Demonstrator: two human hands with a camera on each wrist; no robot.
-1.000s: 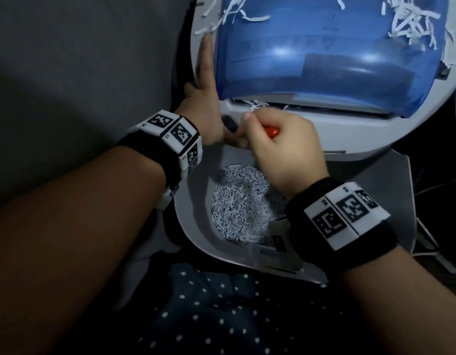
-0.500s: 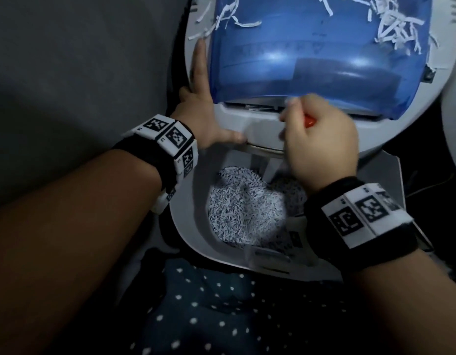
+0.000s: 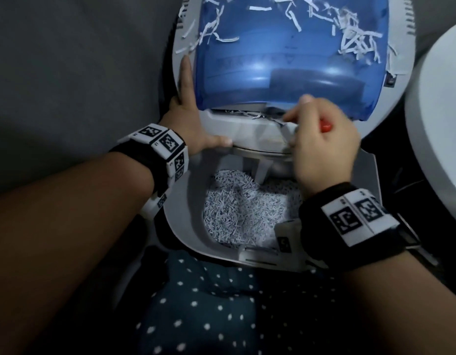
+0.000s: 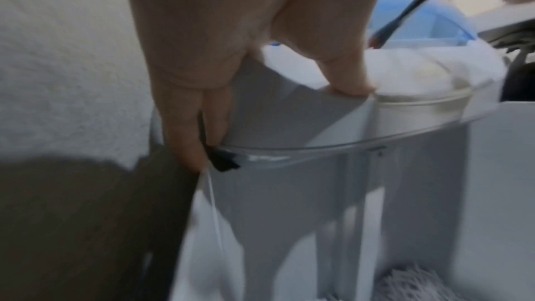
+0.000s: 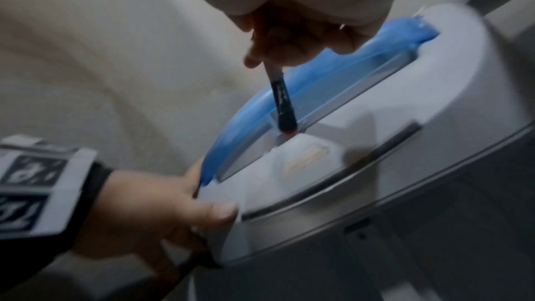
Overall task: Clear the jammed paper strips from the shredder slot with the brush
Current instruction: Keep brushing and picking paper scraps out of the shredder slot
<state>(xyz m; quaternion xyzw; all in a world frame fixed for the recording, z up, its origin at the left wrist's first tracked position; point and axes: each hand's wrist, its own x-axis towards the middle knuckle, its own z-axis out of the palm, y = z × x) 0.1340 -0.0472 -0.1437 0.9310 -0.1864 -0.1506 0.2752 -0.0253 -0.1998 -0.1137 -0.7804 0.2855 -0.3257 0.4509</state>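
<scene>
A grey shredder head point(image 3: 250, 129) with a blue translucent cover point(image 3: 280, 60) lies tilted over its bin. White paper strips point(image 3: 247, 115) stick out of the slot under the cover's front edge. My right hand point(image 3: 321, 147) pinches a thin brush point(image 5: 282, 102) with an orange handle end point(image 3: 325, 126). The brush tip sits in the slot near its middle, as the right wrist view shows. My left hand point(image 3: 193, 124) lies flat against the shredder's left side, fingers straight along the cover point(image 5: 208, 168), thumb on the front rim point(image 4: 344, 77).
The bin point(image 3: 180, 226) below holds a heap of shredded paper point(image 3: 244, 208). Loose strips point(image 3: 349, 39) lie on the blue cover. A grey fabric surface point(image 3: 68, 73) fills the left. A white rounded object point(image 3: 441, 119) stands at the right. Dotted dark cloth point(image 3: 209, 311) lies near me.
My right hand with the brush has moved right along the slot, from its left end to near the middle. The left thumb now rests on the front rim.
</scene>
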